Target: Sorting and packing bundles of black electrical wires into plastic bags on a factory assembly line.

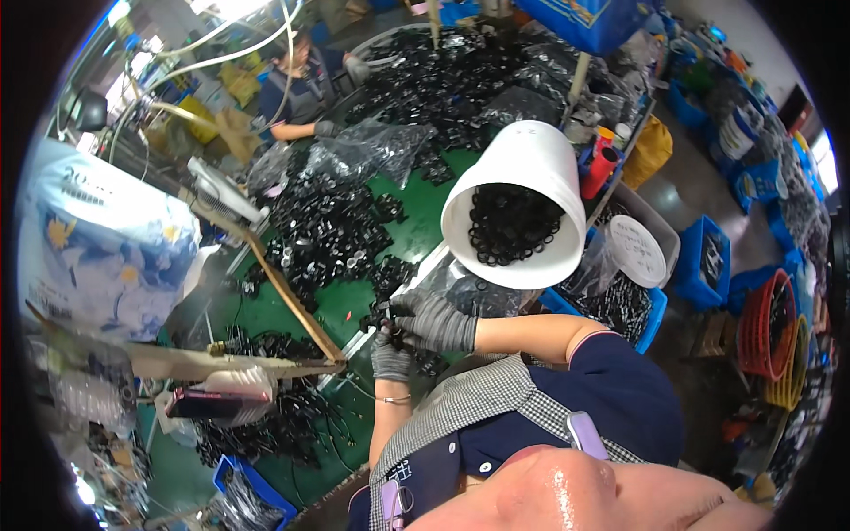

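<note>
My left hand (390, 361) and my right hand (440, 324), both in grey striped gloves, meet over the near edge of the green table. Their fingers are closed together around a small black part (379, 312); the gloves hide most of it, so its exact kind is unclear. Just beyond my right hand, a white bucket (460, 199) lies tilted with its mouth toward me. Many black rings (516, 226) sit inside it. A heap of small black parts (323, 234) spreads over the green tabletop (414, 208) beyond my left hand.
A wooden bar (288, 296) crosses the table at left, near a phone (217, 404) on a stand. A co-worker (301, 93) sits across by a clear plastic bag (372, 149). Right of the bucket are a red bottle (600, 168) and a blue crate (653, 320) of black parts.
</note>
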`<state>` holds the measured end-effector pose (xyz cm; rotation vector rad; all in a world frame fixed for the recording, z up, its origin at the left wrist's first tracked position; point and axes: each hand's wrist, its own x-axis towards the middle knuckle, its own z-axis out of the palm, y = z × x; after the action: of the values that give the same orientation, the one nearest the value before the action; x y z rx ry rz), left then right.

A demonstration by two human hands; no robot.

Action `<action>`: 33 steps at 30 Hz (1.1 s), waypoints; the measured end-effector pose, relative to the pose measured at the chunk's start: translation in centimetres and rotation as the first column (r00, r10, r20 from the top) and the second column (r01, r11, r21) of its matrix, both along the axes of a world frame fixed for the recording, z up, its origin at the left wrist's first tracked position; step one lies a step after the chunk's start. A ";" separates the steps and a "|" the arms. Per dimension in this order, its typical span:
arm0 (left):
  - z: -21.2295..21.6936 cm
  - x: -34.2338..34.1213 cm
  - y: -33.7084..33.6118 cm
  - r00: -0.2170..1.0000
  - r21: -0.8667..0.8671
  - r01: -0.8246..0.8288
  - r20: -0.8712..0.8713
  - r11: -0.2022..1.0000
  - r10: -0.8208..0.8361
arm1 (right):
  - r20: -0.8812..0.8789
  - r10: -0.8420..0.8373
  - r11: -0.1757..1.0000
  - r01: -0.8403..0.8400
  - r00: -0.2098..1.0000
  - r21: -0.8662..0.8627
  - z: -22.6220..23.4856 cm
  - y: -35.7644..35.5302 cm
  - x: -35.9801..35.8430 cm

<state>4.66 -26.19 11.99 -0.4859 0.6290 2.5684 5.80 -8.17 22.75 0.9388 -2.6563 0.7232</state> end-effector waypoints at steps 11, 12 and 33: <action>0.3 1.3 -2.6 0.993 0.020 -0.088 0.085 0.996 0.086 | 0.083 0.227 0.960 -0.237 0.970 0.149 -0.6 -1.3 -2.8; 1.9 1.4 -2.1 0.988 -0.049 -0.099 0.117 0.994 0.105 | 0.088 0.196 0.953 -0.211 0.977 0.218 -0.9 -1.1 -3.0; -6.8 -13.4 -11.2 0.806 -0.278 -0.496 0.205 0.823 0.555 | 0.324 0.041 0.964 -0.122 0.945 0.235 -3.0 0.0 -3.4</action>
<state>-8.74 -37.36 5.20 -1.2325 0.7498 2.8665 2.40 -8.13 19.71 1.0837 -3.0650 0.6060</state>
